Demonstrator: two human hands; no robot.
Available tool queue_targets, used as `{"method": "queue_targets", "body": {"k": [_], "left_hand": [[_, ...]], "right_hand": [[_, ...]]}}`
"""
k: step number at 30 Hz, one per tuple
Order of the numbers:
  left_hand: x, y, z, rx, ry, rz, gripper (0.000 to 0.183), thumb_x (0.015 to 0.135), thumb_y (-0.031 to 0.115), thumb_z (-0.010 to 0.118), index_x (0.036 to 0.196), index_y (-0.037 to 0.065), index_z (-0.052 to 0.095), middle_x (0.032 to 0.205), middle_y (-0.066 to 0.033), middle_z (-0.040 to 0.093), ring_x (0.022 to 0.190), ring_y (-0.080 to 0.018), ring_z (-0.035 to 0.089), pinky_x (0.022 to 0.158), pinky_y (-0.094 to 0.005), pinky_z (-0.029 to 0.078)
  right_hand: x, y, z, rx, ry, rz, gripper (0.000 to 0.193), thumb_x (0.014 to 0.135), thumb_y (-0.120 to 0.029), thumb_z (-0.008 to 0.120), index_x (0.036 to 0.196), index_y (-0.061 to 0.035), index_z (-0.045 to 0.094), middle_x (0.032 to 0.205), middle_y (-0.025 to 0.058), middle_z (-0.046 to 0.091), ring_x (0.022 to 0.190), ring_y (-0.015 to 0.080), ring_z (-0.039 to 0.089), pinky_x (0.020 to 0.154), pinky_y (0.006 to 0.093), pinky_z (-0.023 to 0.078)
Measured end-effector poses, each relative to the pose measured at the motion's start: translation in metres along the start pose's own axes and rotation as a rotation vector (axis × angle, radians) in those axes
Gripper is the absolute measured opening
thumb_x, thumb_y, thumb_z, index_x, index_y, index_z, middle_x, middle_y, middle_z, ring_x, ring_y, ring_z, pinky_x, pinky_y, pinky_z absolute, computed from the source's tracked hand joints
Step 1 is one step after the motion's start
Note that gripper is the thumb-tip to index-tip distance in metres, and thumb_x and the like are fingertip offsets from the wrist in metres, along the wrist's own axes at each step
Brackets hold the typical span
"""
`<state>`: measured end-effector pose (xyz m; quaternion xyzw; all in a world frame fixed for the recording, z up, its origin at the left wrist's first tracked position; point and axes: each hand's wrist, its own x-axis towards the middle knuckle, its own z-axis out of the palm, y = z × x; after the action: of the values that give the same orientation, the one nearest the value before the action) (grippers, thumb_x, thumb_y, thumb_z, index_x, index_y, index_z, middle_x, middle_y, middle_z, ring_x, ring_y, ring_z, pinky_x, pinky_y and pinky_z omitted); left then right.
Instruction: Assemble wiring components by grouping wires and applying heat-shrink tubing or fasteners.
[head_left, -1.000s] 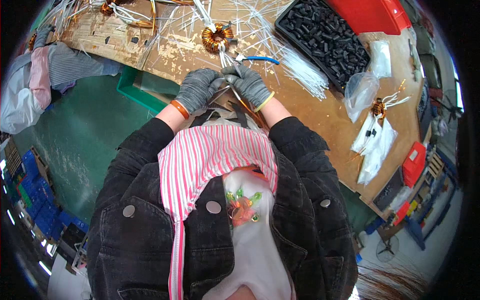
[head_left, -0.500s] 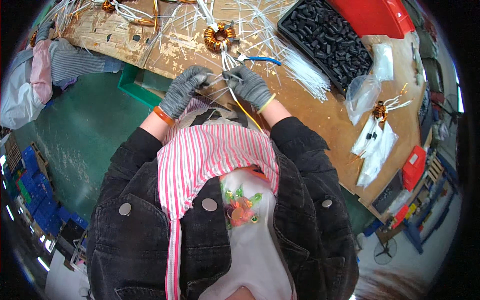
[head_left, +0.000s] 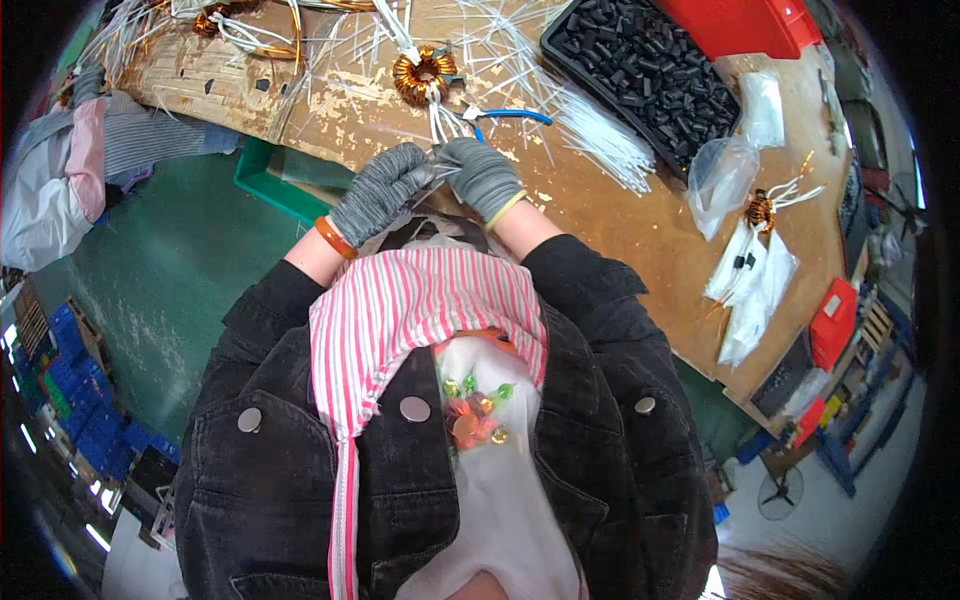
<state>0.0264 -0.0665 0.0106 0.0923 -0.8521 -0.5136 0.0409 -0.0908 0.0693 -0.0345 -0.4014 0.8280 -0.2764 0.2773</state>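
Note:
My left hand (head_left: 384,190), in a grey knit glove, and my right hand (head_left: 483,178), gloved the same way, meet at the table's near edge. Their fingers are closed around white wires (head_left: 442,122) that run toward me from a copper-wound ring coil (head_left: 424,76). The fingertips nearly touch, and thin white ends show between them; the exact pinch is partly hidden. Beyond my right hand lies a blue-handled hand tool (head_left: 516,116), its head close to the wires. More white wires lead away from the coil's far side.
A black tray (head_left: 664,150) of small black pieces stands right, beside a red bin (head_left: 748,28). White strips (head_left: 610,140) lie scattered nearby. A second coil (head_left: 760,208) and clear bags (head_left: 722,182) are farther right. A green-edged box (head_left: 262,186) and another person's sleeve (head_left: 150,132) are left.
My hands have drawn together, the right one moving left over the wires. The yellow wire that trailed down toward my lap no longer shows. The whole view has shifted slightly.

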Motion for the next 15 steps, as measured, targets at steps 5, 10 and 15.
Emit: {"method": "queue_targets", "body": {"k": [5,10,15], "left_hand": [[0.01,0.015,-0.028,0.189,0.043,-0.052,0.015,0.084,0.014,0.055,0.087,0.0,0.058,0.081,-0.0093,0.056,0.075,-0.0222,0.055,0.07,-0.0304,0.044],[0.028,0.057,-0.019,0.199,0.272,0.18,0.016,0.08,0.018,0.059,0.084,0.002,0.061,0.077,-0.0111,0.06,0.073,-0.0263,0.058,0.069,-0.0331,0.045],[0.04,0.045,0.016,0.092,-0.219,-0.191,0.026,0.082,0.021,0.058,0.101,0.003,0.06,0.086,-0.0128,0.063,0.079,-0.0213,0.06,0.071,-0.0297,0.046]], "right_hand": [[-0.006,0.042,-0.027,-0.007,0.373,-0.112,0.022,0.079,-0.024,0.055,0.087,-0.004,0.059,0.074,0.0139,0.059,0.062,0.0304,0.056,0.057,0.0388,0.044],[-0.001,0.05,-0.061,1.795,0.363,0.534,0.026,0.088,-0.032,0.049,0.093,-0.0073,0.056,0.061,-0.002,0.047,0.04,0.0088,0.032,0.034,0.0246,0.026],[0.007,0.014,-0.059,2.111,0.183,0.201,0.03,0.087,-0.034,0.05,0.098,-0.0072,0.055,0.064,-0.001,0.048,0.045,0.0085,0.036,0.035,0.0209,0.029]]}}
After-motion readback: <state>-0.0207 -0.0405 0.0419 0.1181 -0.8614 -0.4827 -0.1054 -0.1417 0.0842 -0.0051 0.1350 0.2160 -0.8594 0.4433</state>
